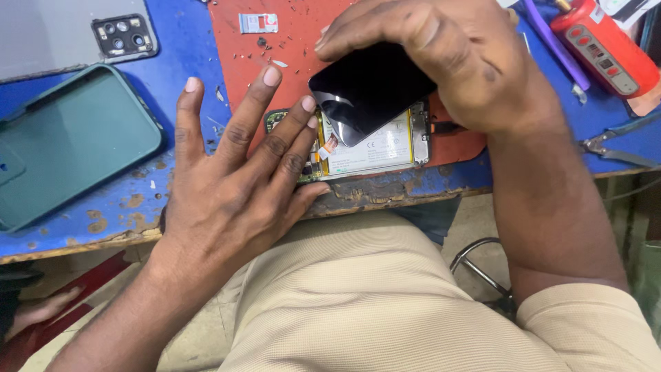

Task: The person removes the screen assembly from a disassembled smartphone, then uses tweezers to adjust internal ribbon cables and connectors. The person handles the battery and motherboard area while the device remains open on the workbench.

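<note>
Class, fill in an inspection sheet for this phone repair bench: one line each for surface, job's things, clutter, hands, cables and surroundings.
Surface: worn blue table with chipped paint; a red mat lies on it.
Job's things: opened phone body with its battery showing; black screen panel tilted over it.
Clutter: green phone case, grey back cover, small card tray, red device, metal pliers, bits of debris on the mat.
Hands: left hand open, fingertips resting on the phone body; right hand grips the screen panel.
Cables: nothing seen.
Surroundings: stool frame and floor below the table.
</note>
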The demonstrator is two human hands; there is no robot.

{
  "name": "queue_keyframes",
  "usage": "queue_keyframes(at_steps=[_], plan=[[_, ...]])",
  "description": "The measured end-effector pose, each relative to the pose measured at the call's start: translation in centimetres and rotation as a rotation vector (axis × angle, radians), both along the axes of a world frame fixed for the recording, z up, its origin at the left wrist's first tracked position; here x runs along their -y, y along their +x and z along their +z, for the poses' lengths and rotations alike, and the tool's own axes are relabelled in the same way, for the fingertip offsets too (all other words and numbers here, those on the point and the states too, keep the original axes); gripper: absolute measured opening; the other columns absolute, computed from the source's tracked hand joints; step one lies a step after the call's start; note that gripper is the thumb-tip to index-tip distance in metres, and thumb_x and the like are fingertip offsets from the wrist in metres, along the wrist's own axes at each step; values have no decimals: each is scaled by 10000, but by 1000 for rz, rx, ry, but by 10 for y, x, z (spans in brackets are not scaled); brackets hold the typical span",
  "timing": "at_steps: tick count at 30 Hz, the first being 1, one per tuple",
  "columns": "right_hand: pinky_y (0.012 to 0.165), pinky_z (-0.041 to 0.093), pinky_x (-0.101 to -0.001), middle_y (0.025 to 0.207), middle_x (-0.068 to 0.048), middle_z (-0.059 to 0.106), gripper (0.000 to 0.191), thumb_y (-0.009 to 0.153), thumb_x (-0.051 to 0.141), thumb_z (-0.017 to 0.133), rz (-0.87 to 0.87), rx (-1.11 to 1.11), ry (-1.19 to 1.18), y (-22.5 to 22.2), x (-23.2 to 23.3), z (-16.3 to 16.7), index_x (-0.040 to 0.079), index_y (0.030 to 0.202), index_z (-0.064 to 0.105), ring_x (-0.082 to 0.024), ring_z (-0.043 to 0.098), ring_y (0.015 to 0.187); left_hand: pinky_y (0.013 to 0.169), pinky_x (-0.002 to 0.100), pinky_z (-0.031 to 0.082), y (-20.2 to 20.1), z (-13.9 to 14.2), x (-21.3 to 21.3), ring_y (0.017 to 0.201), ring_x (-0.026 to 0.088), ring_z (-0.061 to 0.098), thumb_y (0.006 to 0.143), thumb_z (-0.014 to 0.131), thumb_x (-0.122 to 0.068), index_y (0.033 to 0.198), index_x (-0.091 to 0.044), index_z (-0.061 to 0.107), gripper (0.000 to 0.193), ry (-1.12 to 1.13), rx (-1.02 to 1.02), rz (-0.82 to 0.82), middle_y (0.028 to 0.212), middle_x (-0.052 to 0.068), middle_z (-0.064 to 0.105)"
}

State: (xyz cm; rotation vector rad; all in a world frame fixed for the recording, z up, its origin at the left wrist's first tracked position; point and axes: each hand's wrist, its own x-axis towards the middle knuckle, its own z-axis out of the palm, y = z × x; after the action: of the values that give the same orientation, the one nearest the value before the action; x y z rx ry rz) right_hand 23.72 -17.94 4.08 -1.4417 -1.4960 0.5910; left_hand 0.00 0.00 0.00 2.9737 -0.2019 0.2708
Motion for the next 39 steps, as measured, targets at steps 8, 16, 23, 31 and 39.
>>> queue_keyframes(at_steps=[8, 16, 23, 31, 39], plan=[[1105, 529, -331, 1260, -191, 701, 680, 1242, 488, 276, 57, 27, -19, -2, -9, -7, -61, 1258, 675, -278, 694, 1220, 1177, 763, 178, 0, 1, 1, 1564, 314, 288, 1059, 690, -467, 1433, -26, 697, 579, -58, 12, -10, 1570, 93, 570], [1102, 532, -336, 1235, -185, 708, 679, 1232, 490, 277, 54, 44, -6, -2, -10, -8, -59, 1257, 676, -280, 694, 1211, 1184, 751, 181, 1, 1, 1, 1554, 320, 312, 1044, 696, -460, 1416, -11, 698, 582, -64, 12, -5, 1528, 105, 592], [1121, 499, -341, 1308, -190, 681, 711, 1241, 520, 241, 9, 45, 58, -3, -6, -10, -60, 1305, 647, -279, 646, 1252, 1194, 741, 181, 1, 1, 0, 1554, 314, 318, 1037, 702, -452, 1388, -6, 712, 568, -52, 23, -9, 1509, 107, 607], [1111, 503, -362, 1298, -197, 678, 789, 1211, 593, 219, -63, 81, 60, -3, -6, -8, -64, 1297, 647, -291, 663, 1266, 1212, 725, 184, 1, -2, 1, 1568, 298, 302, 1039, 697, -480, 1371, -24, 724, 565, -19, 23, -7, 1507, 92, 615], [1110, 499, -346, 1295, -186, 682, 781, 1206, 590, 233, -16, 53, 74, -2, -7, -12, -67, 1317, 641, -273, 652, 1284, 1196, 734, 188, 1, -1, 1, 1556, 308, 299, 1032, 701, -454, 1361, 4, 723, 564, -51, 5, -8, 1494, 108, 618]])
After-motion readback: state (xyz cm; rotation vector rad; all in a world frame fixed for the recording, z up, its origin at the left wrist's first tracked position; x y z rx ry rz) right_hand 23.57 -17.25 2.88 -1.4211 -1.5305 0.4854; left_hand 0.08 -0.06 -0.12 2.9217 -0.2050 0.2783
